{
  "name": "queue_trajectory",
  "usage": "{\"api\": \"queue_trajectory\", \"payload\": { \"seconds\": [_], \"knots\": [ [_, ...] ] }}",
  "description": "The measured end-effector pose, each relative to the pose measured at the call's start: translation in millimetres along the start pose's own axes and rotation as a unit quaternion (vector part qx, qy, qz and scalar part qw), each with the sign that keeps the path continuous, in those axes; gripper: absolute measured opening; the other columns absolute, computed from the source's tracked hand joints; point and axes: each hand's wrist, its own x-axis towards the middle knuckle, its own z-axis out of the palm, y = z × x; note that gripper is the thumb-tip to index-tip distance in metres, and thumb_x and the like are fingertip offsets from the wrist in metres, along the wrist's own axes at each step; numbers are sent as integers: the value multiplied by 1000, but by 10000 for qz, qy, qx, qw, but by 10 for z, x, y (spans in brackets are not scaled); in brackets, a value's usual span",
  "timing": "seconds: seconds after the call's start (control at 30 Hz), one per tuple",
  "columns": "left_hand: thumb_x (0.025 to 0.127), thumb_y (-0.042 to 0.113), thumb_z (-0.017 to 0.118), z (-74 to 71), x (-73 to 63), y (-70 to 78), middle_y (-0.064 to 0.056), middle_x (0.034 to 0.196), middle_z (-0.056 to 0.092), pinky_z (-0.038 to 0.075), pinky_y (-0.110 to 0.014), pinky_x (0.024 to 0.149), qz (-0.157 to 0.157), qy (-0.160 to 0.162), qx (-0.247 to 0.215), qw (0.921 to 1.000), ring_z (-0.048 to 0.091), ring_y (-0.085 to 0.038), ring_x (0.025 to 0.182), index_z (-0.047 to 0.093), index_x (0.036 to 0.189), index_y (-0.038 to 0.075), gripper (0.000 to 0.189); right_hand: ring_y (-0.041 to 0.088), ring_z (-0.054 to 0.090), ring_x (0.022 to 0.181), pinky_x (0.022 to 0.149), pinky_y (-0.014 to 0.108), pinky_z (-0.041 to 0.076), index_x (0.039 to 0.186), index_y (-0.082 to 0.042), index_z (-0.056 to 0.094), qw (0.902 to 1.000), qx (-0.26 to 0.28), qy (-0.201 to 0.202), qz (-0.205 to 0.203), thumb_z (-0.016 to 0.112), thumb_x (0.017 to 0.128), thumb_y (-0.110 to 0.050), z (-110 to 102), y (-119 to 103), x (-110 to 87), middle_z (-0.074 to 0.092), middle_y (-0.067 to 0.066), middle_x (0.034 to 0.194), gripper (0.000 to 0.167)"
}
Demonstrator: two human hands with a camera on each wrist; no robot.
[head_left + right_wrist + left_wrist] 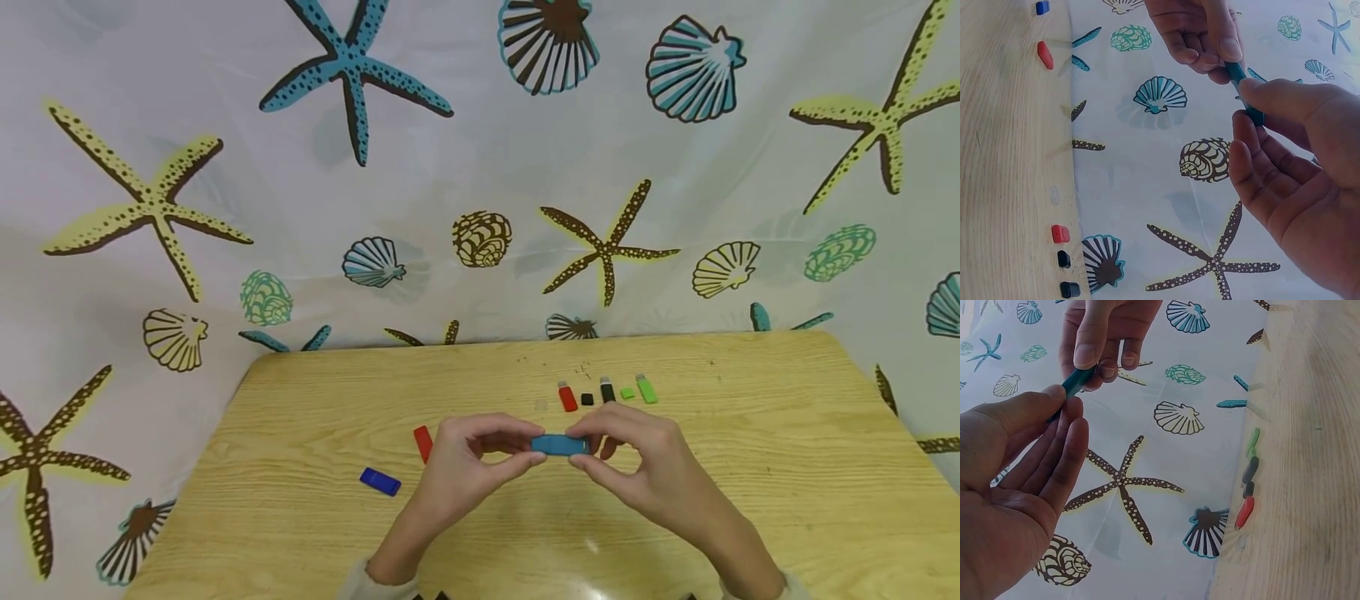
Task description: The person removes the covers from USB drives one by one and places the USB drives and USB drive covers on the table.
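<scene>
A light-blue USB flash drive (558, 445) is held level above the table between two hands. The left hand (468, 467) pinches its left end between thumb and fingers. At the right end, the right hand (656, 467) pinches it the same way, fingertips near a pale edge. Both wrist views show the teal-looking drive (1076, 382) (1235, 73) partly covered by fingertips. Beyond the hands lie a red flash drive (567, 397), a black one (607, 390) and a green one (647, 389), their metal plugs bare.
A black cap (587, 399) and a green cap (627, 392) lie among those drives, with a small clear piece (541, 405) to their left. Nearer the left hand are a dark-blue drive (380, 482) and a red piece (423, 442). A patterned cloth (450, 167) hangs behind the wooden table (300, 400).
</scene>
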Motion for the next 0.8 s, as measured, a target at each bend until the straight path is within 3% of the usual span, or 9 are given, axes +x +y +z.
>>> {"api": "queue_trajectory", "payload": {
  "seconds": [0.6,0.8],
  "knots": [
    [87,1,81,-23,-4,-7,-9,98,77,64,-39,76,102,-128,-176,9997,75,-21,82,79,105,3,18,6,64,83,70,22,57,111,-16,75,9999,-41,-60,-84,83,85,-2,-20,-7,-19,72,-6,108,31],
    [87,0,81,-41,-6,-7,-11,98,76,64,-41,75,172,-228,-277,9992,75,-21,83,78,105,2,18,8,64,81,69,21,57,111,-14,74,9992,-39,-32,-409,83,84,3,-39,-7,-14,72,-3,105,33]
  ]
}}
